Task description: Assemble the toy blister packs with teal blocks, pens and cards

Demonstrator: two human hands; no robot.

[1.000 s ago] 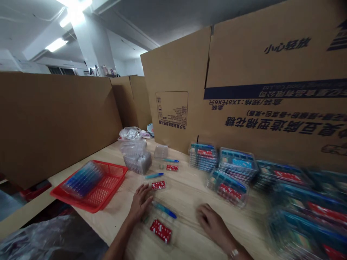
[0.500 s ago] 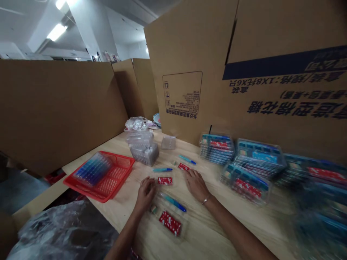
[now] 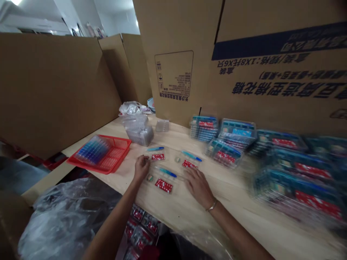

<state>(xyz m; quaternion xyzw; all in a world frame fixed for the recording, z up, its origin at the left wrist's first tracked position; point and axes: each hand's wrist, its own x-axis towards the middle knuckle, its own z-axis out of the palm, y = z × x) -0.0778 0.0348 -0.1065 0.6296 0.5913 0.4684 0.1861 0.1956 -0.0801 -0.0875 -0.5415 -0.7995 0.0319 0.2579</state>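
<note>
From here I see my left hand (image 3: 141, 168), its fingers (image 3: 140, 160) curled, though I can't tell whether they hold anything, just beside a red dotted plastic card (image 3: 158, 156) — my right hand (image 3: 198, 187) lies open and empty on the pale wooden table (image 3: 173, 222), near a second red dotted plastic card (image 3: 189, 164).

Tall cardboard panels (image 3: 51, 90) lining a pale wooden table (image 3: 271, 231), white wall (image 3: 119, 18) beyond at far left.

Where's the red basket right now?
In the head view, the red mesh basket sits on the left part of the wooden table, left of the person's left hand and nearer the camera than the bagged plastic tub.
</note>
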